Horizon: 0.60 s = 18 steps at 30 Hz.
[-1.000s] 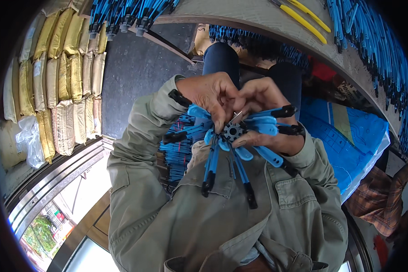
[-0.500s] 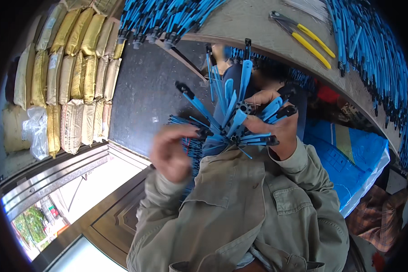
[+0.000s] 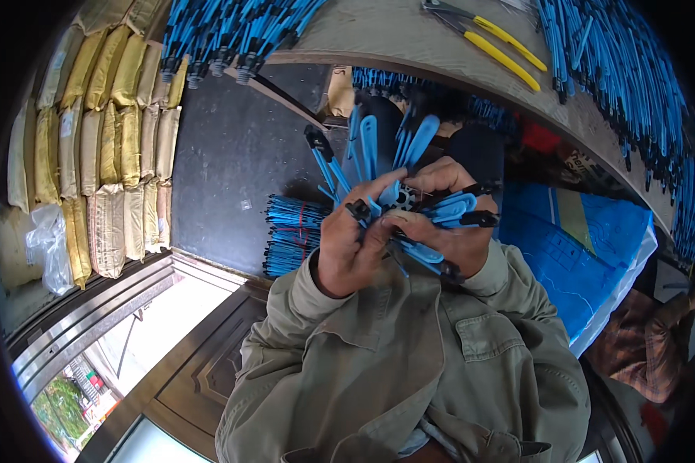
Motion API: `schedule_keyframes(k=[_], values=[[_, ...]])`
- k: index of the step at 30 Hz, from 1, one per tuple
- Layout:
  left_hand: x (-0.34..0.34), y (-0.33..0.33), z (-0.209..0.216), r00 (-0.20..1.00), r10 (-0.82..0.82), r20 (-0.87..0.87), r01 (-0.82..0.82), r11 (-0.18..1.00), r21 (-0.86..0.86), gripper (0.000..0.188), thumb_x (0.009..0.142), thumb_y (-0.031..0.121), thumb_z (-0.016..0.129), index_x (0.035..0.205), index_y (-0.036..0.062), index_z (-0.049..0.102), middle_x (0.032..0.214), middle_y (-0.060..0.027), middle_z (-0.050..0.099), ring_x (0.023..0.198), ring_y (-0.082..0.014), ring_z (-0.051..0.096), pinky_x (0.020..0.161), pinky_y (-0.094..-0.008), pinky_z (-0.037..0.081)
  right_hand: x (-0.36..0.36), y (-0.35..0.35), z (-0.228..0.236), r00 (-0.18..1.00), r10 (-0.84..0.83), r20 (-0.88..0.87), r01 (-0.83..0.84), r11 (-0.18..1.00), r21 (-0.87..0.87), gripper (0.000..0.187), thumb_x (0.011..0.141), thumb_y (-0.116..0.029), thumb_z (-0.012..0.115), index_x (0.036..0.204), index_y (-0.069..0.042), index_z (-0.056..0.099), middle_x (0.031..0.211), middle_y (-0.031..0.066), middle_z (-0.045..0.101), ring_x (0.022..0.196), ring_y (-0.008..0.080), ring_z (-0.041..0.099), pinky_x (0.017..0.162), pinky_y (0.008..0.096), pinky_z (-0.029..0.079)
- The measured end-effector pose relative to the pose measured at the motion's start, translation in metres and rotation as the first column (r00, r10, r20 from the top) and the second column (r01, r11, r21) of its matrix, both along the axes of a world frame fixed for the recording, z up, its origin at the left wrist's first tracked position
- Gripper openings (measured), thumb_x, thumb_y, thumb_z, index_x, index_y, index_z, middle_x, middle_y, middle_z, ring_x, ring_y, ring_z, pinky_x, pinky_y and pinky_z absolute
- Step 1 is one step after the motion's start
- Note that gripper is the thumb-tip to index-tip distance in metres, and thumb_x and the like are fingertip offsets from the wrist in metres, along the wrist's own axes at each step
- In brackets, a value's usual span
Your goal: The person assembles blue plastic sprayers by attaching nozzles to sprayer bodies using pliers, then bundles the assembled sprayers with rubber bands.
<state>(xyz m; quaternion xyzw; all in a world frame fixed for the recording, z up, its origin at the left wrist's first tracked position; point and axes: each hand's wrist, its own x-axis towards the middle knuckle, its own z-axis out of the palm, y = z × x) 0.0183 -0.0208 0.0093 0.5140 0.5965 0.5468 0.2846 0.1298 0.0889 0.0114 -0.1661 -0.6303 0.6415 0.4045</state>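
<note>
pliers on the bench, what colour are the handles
Yellow. The pliers lie on the workbench at the top of the head view, beside rows of blue rods.

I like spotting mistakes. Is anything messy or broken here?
Nothing looks broken or spilled. The left hand and right hand hold a hub with blue strips fanning out unevenly. A tied bundle of blue strips lies on the dark floor.

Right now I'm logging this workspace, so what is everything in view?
blue strips with black ends: one fanned bunch, blue and black, held in both hands
bundle of blue strips: one, blue, on the dark floor left of the hands
blue strips on the bench: many, blue, along its right and top edge
pliers: one pair, yellow handles, on the bench
sacks: a stacked row, yellow and tan, at left
blue sheet: one, at right
left hand: one, gripping the bunch
right hand: one, gripping the bunch
</note>
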Motion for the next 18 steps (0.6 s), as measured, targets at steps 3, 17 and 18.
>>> schedule_keyframes(k=[3, 17, 18], values=[[0.007, 0.0, -0.004, 0.998, 0.046, -0.033, -0.046, 0.999, -0.01, 0.045, 0.076, -0.008, 0.051, 0.12, -0.0035, 0.046, 0.118, -0.0214, 0.052, 0.094, -0.03, 0.058, 0.082, -0.032, 0.044, 0.008, 0.008, -0.008, 0.991, 0.101, 0.086, -0.112, 0.985, 0.133, 0.039, 0.062, -0.007, 0.082, 0.086, -0.001, 0.052, 0.073, 0.0029, 0.054, 0.066, 0.0078, 0.053, 0.059, 0.0217, 0.043], [0.006, 0.0, 0.004, 0.99, 0.102, -0.098, -0.106, 0.994, -0.035, 0.045, 0.067, -0.002, 0.065, 0.11, -0.005, 0.055, 0.099, -0.017, 0.062, 0.089, -0.0298, 0.06, 0.08, -0.0316, 0.046, 0.022, 0.02, -0.001, 0.923, 0.314, 0.224, -0.292, 0.948, -0.125, 0.043, 0.062, -0.019, 0.083, 0.09, -0.002, 0.054, 0.078, 0.0058, 0.057, 0.073, 0.0101, 0.055, 0.059, 0.0244, 0.044], [-0.005, -0.003, 0.005, 1.0, 0.022, 0.001, -0.021, 1.0, -0.022, 0.044, 0.066, 0.003, 0.069, 0.107, -0.0047, 0.057, 0.097, -0.0161, 0.062, 0.089, -0.029, 0.06, 0.079, -0.0318, 0.046, 0.025, 0.021, 0.0, 0.9, 0.384, 0.204, -0.337, 0.912, -0.232, 0.041, 0.064, -0.019, 0.081, 0.091, -0.001, 0.055, 0.08, 0.0075, 0.058, 0.073, 0.0116, 0.056, 0.059, 0.0254, 0.044]])
